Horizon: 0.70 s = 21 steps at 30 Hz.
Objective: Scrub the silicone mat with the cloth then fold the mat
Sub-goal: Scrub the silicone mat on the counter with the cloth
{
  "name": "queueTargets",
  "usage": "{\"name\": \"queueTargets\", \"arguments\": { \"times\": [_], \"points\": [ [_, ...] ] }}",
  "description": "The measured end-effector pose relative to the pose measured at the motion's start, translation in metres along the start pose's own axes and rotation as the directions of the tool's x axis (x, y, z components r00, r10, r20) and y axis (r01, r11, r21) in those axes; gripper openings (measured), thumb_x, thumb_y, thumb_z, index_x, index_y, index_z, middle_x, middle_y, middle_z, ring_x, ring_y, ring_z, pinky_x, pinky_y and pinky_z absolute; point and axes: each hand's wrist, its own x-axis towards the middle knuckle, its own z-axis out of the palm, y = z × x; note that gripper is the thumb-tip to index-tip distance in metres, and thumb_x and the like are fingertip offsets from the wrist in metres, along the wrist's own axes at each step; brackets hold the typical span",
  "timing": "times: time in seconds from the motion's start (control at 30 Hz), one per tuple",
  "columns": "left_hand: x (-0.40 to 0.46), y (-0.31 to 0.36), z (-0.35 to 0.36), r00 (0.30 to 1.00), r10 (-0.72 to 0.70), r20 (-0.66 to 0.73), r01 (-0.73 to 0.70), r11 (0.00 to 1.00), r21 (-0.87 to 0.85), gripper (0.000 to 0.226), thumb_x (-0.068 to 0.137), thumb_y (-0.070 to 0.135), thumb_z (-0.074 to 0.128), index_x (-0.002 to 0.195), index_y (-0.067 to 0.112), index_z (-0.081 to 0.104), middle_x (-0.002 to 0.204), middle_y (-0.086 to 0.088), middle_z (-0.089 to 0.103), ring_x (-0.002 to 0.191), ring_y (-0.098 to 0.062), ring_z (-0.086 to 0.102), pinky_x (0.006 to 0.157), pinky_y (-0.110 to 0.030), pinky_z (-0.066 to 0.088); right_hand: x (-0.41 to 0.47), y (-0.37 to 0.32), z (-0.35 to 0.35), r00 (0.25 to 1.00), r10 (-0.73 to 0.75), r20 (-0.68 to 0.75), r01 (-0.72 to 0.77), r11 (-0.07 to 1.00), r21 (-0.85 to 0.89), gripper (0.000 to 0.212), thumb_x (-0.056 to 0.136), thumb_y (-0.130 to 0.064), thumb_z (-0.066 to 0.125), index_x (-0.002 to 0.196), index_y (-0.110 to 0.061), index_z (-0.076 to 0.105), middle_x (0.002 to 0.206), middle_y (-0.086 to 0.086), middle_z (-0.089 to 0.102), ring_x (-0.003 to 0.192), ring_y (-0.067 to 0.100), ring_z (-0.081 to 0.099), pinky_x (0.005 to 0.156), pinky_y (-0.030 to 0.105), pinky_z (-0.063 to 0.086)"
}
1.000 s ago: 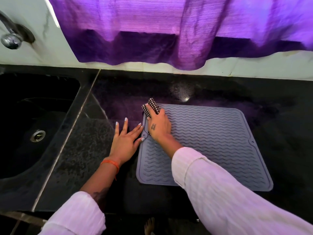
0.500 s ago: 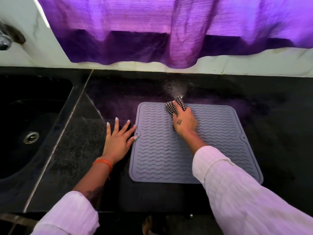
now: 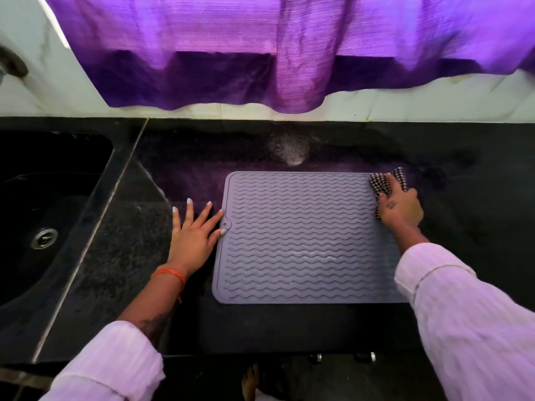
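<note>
A grey silicone mat [image 3: 301, 241] with wavy ridges lies flat on the black counter. My right hand [image 3: 401, 208] presses a black-and-white checked cloth [image 3: 382, 182] onto the mat's far right corner. My left hand [image 3: 194, 234] rests flat on the counter with fingers spread, its fingertips touching the mat's left edge beside the small tab hole. My right sleeve covers the mat's near right corner.
A dark sink [image 3: 43, 215] with a metal drain [image 3: 44, 238] lies to the left. A purple curtain [image 3: 289, 53] hangs over the white tiled wall behind. The black stone counter [image 3: 289, 328] ends at a front edge near me.
My right hand has swept the cloth along the mat's far edge from the left corner to the right corner. My left hand has stayed at the mat's left edge.
</note>
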Motion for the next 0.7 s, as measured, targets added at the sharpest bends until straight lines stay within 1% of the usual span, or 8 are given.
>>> {"name": "queueTargets", "arguments": {
  "times": [0.1, 0.2, 0.3, 0.37, 0.43, 0.5, 0.57, 0.7],
  "points": [
    [-0.001, 0.003, -0.002, 1.000, -0.020, 0.005, 0.020, 1.000, 0.001, 0.070, 0.088, 0.065, 0.010, 0.147, 0.031, 0.026, 0.158, 0.003, 0.016, 0.145, -0.030, -0.011, 0.105, -0.040, -0.030, -0.002, 0.002, -0.004, 0.997, 0.075, -0.002, -0.075, 0.997, 0.017, 0.052, 0.095, -0.031, 0.045, 0.144, -0.033, 0.029, 0.123, 0.025, 0.042, 0.108, 0.045, 0.051, 0.091, 0.045, 0.041],
    [-0.002, 0.006, -0.003, 0.998, -0.049, 0.029, 0.048, 0.999, 0.008, 0.053, 0.098, 0.049, 0.026, 0.148, 0.031, 0.023, 0.158, 0.003, 0.012, 0.145, -0.029, -0.013, 0.108, -0.044, -0.026, -0.024, -0.022, -0.004, 0.993, 0.097, -0.073, -0.085, 0.986, 0.145, 0.051, 0.096, -0.033, 0.043, 0.145, -0.029, 0.028, 0.124, 0.024, 0.041, 0.106, 0.043, 0.051, 0.088, 0.043, 0.042],
    [-0.001, 0.007, -0.003, 0.998, -0.050, 0.024, 0.049, 0.999, 0.010, 0.052, 0.099, 0.047, 0.025, 0.149, 0.031, 0.021, 0.159, 0.004, 0.011, 0.145, -0.030, -0.014, 0.108, -0.045, -0.025, -0.080, -0.067, 0.008, 0.995, -0.062, -0.082, 0.082, 0.959, 0.272, 0.053, 0.096, -0.040, 0.041, 0.146, -0.033, 0.026, 0.124, 0.015, 0.041, 0.096, 0.030, 0.053, 0.076, 0.032, 0.045],
    [-0.001, 0.007, -0.002, 0.999, -0.049, 0.014, 0.049, 0.999, -0.004, 0.051, 0.100, 0.049, 0.023, 0.148, 0.031, 0.023, 0.158, 0.003, 0.013, 0.145, -0.030, -0.012, 0.109, -0.045, -0.024, -0.126, -0.103, 0.020, 0.976, -0.218, -0.008, 0.209, 0.919, 0.333, 0.053, 0.096, -0.043, 0.041, 0.146, -0.040, 0.023, 0.115, 0.007, 0.041, 0.077, 0.014, 0.048, 0.058, 0.024, 0.042],
    [-0.001, 0.007, -0.002, 0.999, -0.052, 0.007, 0.052, 0.999, -0.003, 0.051, 0.100, 0.048, 0.025, 0.148, 0.031, 0.024, 0.158, 0.002, 0.014, 0.145, -0.031, -0.010, 0.109, -0.047, -0.023, -0.169, -0.138, 0.033, 0.926, -0.368, 0.084, 0.312, 0.871, 0.380, 0.054, 0.096, -0.043, 0.041, 0.145, -0.043, 0.020, 0.110, 0.002, 0.039, 0.070, 0.007, 0.044, 0.052, 0.016, 0.037],
    [-0.002, 0.008, -0.001, 0.998, -0.056, 0.010, 0.056, 0.998, -0.009, 0.050, 0.100, 0.043, 0.030, 0.148, 0.029, 0.026, 0.158, 0.001, 0.014, 0.145, -0.032, -0.009, 0.110, -0.049, -0.020, -0.201, -0.162, 0.046, 0.850, -0.500, 0.163, 0.409, 0.824, 0.393, 0.055, 0.095, -0.039, 0.043, 0.145, -0.042, 0.021, 0.111, 0.005, 0.041, 0.084, 0.016, 0.050, 0.066, 0.025, 0.046],
    [-0.002, 0.008, -0.002, 0.998, -0.056, 0.015, 0.056, 0.998, 0.000, 0.050, 0.100, 0.040, 0.032, 0.148, 0.027, 0.027, 0.158, 0.000, 0.014, 0.145, -0.033, -0.009, 0.111, -0.051, -0.017, -0.214, -0.172, 0.055, 0.805, -0.557, 0.201, 0.469, 0.807, 0.359, 0.056, 0.094, -0.033, 0.045, 0.145, -0.039, 0.024, 0.115, 0.010, 0.041, 0.102, 0.026, 0.048, 0.083, 0.037, 0.046],
    [-0.003, 0.010, -0.005, 0.997, -0.073, 0.031, 0.072, 0.997, 0.023, 0.051, 0.100, 0.044, 0.027, 0.148, 0.031, 0.024, 0.159, 0.001, 0.011, 0.145, -0.032, -0.010, 0.111, -0.049, -0.019, -0.202, -0.161, 0.057, 0.830, -0.518, 0.206, 0.458, 0.844, 0.280, 0.056, 0.095, -0.032, 0.044, 0.146, -0.038, 0.021, 0.119, 0.010, 0.040, 0.109, 0.026, 0.043, 0.085, 0.039, 0.043]
  ]
}}
